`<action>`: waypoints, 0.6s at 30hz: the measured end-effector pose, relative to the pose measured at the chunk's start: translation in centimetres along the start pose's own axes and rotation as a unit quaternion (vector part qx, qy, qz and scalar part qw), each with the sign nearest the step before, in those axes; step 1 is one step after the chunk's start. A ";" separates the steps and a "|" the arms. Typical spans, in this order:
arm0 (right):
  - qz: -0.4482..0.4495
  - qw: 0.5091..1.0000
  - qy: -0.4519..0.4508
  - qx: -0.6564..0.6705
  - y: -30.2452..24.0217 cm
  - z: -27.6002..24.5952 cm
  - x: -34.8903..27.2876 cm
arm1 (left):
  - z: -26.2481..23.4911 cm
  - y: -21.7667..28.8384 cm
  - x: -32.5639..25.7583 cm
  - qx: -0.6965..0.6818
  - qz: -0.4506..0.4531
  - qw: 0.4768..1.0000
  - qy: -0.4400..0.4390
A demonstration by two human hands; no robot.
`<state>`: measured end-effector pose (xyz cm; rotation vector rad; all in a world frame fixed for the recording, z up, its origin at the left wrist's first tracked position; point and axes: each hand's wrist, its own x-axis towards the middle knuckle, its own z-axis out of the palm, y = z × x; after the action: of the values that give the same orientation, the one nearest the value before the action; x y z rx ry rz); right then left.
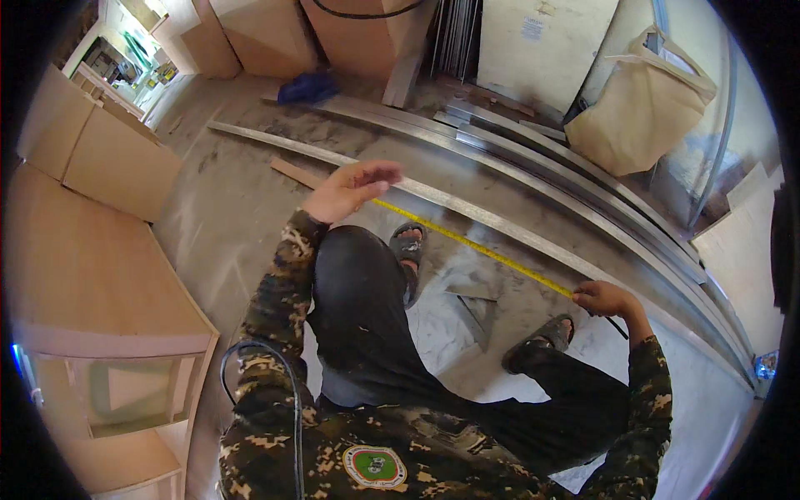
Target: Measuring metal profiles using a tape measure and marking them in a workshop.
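A yellow tape measure (475, 244) is drawn out straight across in front of my knees, beside a long metal bar (467, 206) on the floor. My right hand (604, 300) grips the tape's right end, fingers closed round it; a dark strap or cord hangs below. My left hand (354, 190) hovers over the tape's left end, fingers stretched out and thumb apart. That end of the tape disappears behind the hand, so I cannot see where it stops. A thin brown wooden strip (296, 173) lies just past my left wrist.
More metal profiles (533, 156) lie stacked beyond the bar, near a beige sack (637, 112). A triangular flat piece (475, 310) is on the floor between my sandalled feet. Wooden cabinets (108, 250) stand at the left. A blue cloth (307, 88) lies at the back.
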<state>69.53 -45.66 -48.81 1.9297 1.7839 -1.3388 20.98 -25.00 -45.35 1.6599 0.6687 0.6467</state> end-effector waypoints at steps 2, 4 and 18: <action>-0.018 1.000 0.015 -0.006 0.4 0.1 0.2 | 4.1 9.0 -0.8 0.086 0.070 0.992 -0.063; 0.065 0.998 -0.022 0.005 0.6 0.1 0.6 | 8.9 15.7 -1.6 0.069 0.289 0.937 -0.182; 0.024 0.999 -0.009 -0.027 2.2 -0.4 -0.1 | 19.1 26.4 -4.8 -0.097 0.514 0.788 -0.324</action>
<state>71.62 -46.01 -49.45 1.9155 1.7353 -1.2751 33.79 -45.45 -23.03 1.8093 -0.8667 0.7674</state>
